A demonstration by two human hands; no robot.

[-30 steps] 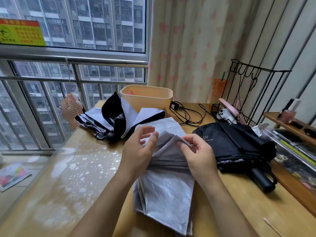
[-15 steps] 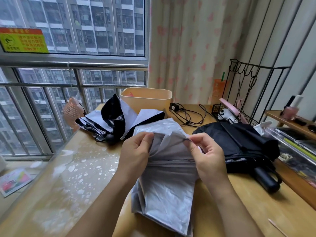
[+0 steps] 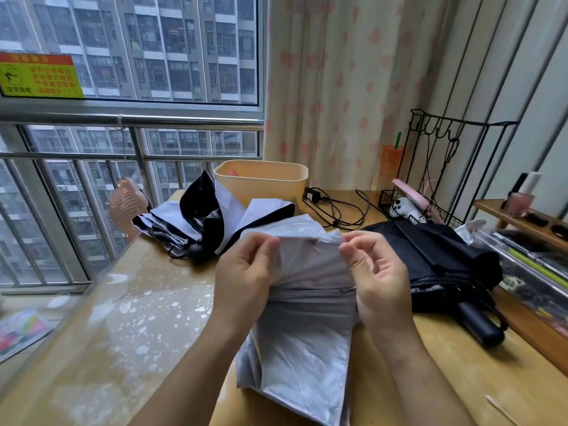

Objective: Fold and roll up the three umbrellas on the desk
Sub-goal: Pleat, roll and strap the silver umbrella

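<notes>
A grey umbrella (image 3: 307, 333) lies collapsed on the wooden desk (image 3: 445, 379) in front of me, its fabric in loose panels. My left hand (image 3: 246, 275) pinches the top left edge of one panel between thumb and fingers. My right hand (image 3: 375, 272) pinches the top right edge of the same panel, stretching it flat between both hands. A white and black umbrella (image 3: 209, 222) lies loosely bunched at the back left. A black umbrella (image 3: 439, 259) with its handle (image 3: 479, 324) pointing toward me lies at the right.
A beige plastic bin (image 3: 261, 182) stands at the back centre. A black cable and charger (image 3: 335, 207) lie beside it. A black wire rack (image 3: 436, 179) holds small items at the back right, a wooden shelf (image 3: 522, 222) beyond it. A pink fan (image 3: 126, 207) sits at the left edge.
Both hands have drawn apart and risen, spreading the grey panel wider and taut. The camera view shifted slightly upward.
</notes>
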